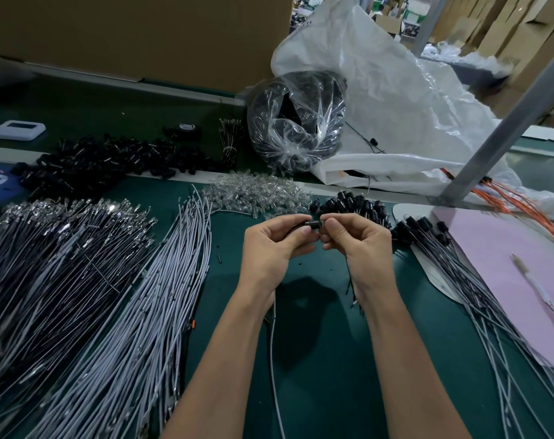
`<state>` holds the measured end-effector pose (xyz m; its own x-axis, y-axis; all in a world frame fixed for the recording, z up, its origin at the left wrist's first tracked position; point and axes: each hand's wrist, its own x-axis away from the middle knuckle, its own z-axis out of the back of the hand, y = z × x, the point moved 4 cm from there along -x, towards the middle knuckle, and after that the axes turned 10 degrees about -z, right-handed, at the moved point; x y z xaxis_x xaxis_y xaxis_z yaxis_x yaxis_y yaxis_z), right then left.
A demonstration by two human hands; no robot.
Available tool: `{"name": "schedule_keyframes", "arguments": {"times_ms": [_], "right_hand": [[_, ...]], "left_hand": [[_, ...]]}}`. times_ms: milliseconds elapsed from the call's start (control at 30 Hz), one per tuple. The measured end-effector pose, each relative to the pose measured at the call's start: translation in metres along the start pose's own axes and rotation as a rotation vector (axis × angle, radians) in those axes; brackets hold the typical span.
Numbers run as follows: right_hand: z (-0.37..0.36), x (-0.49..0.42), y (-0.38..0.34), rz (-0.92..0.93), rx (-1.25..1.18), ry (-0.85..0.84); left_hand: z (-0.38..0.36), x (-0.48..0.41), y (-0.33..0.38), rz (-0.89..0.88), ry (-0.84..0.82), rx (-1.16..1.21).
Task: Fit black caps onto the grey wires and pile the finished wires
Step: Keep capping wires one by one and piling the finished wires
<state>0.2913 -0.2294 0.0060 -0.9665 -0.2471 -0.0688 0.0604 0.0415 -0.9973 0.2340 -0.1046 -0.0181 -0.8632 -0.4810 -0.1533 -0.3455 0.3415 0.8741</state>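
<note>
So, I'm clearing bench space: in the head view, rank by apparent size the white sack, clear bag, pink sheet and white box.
1. white sack
2. pink sheet and clear bag look about alike; the sheet is nearer and cropped, so unranked
3. white box

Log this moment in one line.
capping | left hand holds grey wire | right hand pinches black cap | finished pile at right

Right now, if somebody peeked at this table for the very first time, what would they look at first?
Probably the two hands in the middle, the left hand and right hand, pinching a small black cap between them. Next come the big fan of loose grey wires on the left of the green table and the pile of capped wires on the right.
</note>
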Motion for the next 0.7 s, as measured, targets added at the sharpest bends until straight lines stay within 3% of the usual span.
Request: {"name": "schedule_keyframes", "arguments": {"times_ms": [300,567,700], "right_hand": [[0.001,-0.001,0.001,0.063,0.016,0.075],[-0.003,-0.003,0.009,-0.126,-0.110,-0.013],[-0.006,0.000,0.011,-0.153,-0.115,-0.012]], "left_hand": [[-0.006,0.000,0.000,-0.123,0.005,-0.098],[-0.004,0.000,0.001,-0.188,0.027,-0.160],[0.000,0.001,0.003,-0.284,0.029,-0.300]]}}
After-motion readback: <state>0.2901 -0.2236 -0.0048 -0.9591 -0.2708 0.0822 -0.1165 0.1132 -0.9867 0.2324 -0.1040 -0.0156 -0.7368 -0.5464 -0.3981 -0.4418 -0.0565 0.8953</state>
